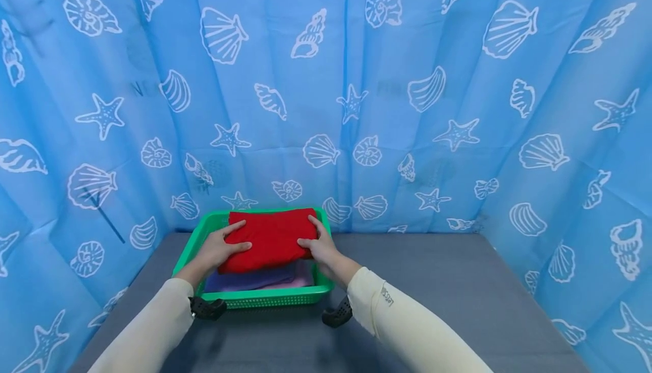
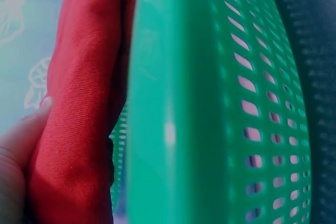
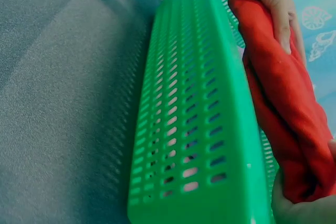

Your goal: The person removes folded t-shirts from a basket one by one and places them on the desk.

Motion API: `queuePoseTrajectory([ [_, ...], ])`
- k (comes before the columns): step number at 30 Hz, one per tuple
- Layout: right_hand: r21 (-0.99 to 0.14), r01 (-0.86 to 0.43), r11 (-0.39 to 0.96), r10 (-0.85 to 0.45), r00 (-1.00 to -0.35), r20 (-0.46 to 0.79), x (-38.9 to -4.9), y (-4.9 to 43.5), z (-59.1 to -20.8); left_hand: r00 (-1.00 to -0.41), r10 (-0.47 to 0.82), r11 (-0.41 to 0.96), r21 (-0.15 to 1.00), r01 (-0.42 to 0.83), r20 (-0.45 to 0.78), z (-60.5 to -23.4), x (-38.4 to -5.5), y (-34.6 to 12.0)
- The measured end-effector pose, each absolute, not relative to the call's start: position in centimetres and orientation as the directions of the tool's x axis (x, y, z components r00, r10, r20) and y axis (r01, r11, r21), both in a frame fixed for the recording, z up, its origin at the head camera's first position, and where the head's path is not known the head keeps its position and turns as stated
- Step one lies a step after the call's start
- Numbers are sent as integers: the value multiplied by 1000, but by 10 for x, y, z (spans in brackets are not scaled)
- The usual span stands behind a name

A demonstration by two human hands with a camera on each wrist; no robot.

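A folded red cloth point(image 1: 270, 240) is held level between both hands, over a green basket point(image 1: 275, 299). My left hand point(image 1: 216, 248) grips its left end, thumb on top and the other fingers partly hidden. On the opposite end, my right hand point(image 1: 324, 250) grips it the same way; the right wrist view shows its fingers partly under the red cloth point(image 3: 286, 87). Beneath, a purple folded cloth point(image 1: 244, 281) and a pink cloth point(image 1: 303, 275) lie in the basket. From the left wrist, the red cloth point(image 2: 79, 108) appears thick and layered beside the basket rim point(image 2: 157, 103).
The basket stands on a dark grey table point(image 1: 433, 294), towards its back left. A blue curtain point(image 1: 326, 107) printed with white shells and starfish hangs behind the table and along its sides. Black devices point(image 1: 207, 308) are strapped at both wrists.
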State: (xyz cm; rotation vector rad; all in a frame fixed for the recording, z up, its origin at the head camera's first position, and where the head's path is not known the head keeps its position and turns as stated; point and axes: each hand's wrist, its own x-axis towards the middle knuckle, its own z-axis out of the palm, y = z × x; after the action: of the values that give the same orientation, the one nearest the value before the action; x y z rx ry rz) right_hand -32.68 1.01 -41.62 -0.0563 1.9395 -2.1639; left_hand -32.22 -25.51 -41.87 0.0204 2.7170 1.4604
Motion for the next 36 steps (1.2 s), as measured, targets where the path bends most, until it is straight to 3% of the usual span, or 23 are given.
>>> queuePoseTrajectory([
  [36, -980, 161, -120, -131, -981, -146, -328, 95, -416, -996, 80, 455, 891, -2, -44, -418, -332, -185],
])
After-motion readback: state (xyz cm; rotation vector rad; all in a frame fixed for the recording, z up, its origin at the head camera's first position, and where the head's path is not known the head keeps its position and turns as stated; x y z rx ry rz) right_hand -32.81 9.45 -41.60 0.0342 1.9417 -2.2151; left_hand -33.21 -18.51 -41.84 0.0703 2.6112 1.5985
